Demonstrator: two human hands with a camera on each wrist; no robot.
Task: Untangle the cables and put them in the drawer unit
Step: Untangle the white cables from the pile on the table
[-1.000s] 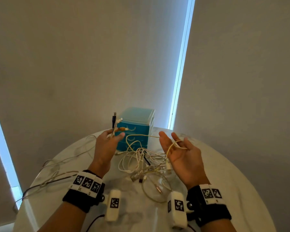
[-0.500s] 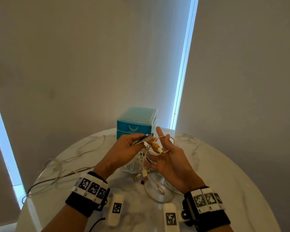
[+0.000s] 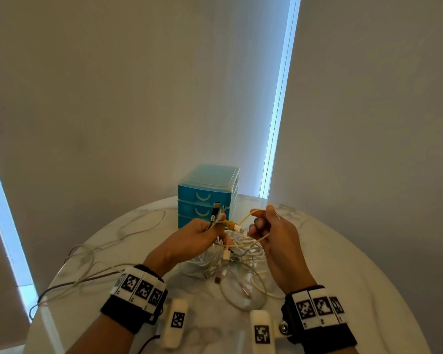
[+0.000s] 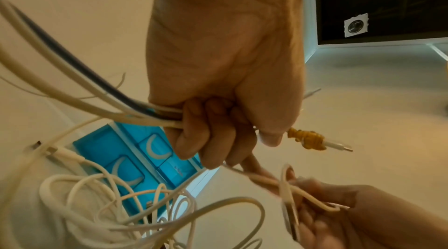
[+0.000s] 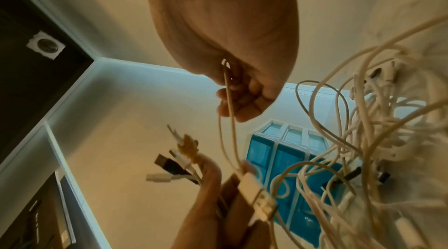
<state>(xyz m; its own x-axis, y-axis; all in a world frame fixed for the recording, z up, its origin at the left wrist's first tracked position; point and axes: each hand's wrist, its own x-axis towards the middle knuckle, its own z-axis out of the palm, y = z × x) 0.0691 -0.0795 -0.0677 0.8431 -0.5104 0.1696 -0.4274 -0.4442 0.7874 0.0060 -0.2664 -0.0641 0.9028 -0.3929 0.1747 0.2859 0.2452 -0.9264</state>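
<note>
A big messy pile of cables lay in the middle of the table, right in front of the drawer unit, so the way to the drawers was blocked low down. More cords trailed over the left side. The right side of the table was bare and a hand could pass there

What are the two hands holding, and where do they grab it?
Left hand grips a bunch of cables just behind their plugs. Right hand pinches a thin cream cable at a loop along its length.
</note>
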